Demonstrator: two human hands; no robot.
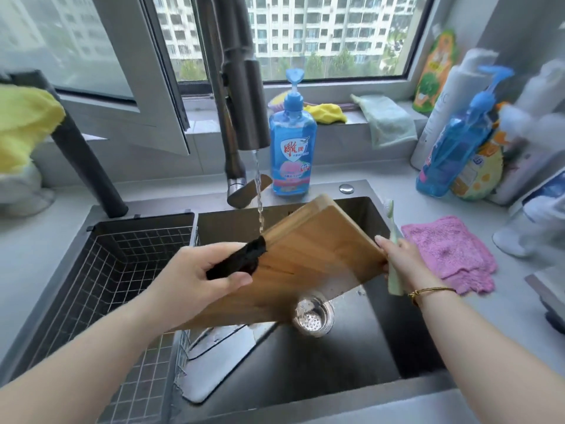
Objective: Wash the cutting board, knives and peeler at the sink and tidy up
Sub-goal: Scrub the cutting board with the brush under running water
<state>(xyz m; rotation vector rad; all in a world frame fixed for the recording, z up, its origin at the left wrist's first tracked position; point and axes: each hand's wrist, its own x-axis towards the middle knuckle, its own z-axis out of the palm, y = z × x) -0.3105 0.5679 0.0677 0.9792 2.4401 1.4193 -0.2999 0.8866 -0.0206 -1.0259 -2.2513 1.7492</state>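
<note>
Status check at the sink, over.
Left hand scrubbing with black cloth. Right hand tilts cutting board under running tap. Nothing blocking.

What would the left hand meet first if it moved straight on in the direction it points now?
Probably the falling water stream: the left hand, holding a black cloth on the wooden cutting board, points up-right along it. Depth is unclear.

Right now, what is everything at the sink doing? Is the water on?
Faucet: on, water running.
Cutting board: tilted over the sink, its top edge under the stream.
Left hand: pressing a black cloth on the board.
Right hand: gripping the board's right edge.
Drain strainer: in place, uncovered.
Soap bottle: upright behind the sink.
Pink cloth: lying flat on the counter.
</note>
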